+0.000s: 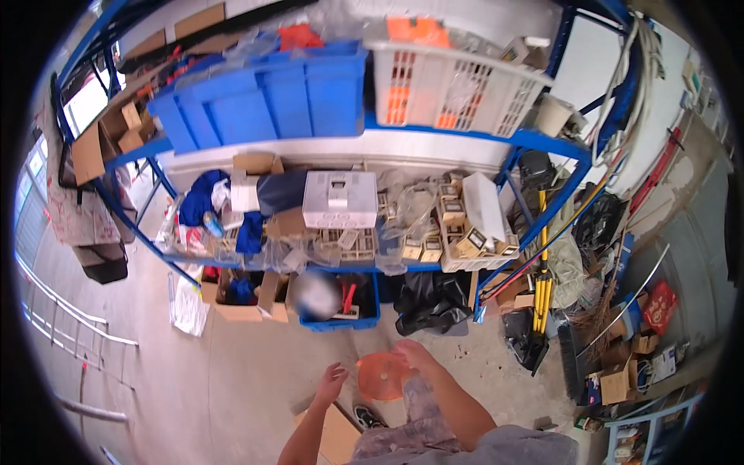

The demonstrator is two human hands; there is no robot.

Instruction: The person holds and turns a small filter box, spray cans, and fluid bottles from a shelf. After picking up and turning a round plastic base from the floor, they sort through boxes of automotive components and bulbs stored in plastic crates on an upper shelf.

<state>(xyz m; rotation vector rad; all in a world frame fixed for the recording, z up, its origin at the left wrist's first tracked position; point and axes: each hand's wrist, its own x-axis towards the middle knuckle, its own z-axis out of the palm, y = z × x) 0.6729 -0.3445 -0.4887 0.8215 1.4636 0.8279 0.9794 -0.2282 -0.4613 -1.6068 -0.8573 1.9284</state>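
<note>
An orange disc [378,378] with a small pale spot at its middle hangs low in front of my body. My right hand [412,355] is closed on the disc's upper right edge, though the fingertips are hard to make out. To the left of the disc, and apart from it, my left hand [333,378] is raised with loosely bent fingers and nothing visible in it. Below that hand, a flat piece of cardboard [329,434] lies on the floor beside my shoe [366,417].
A blue metal shelf rack [573,155] stands ahead, bearing a blue bin [263,101], a white crate [457,85] and a white box [339,199]. Beneath are a blue crate [364,319] and black plastic bags [434,302]. Yellow poles [545,271] lean at right; metal ladders [77,318] are left.
</note>
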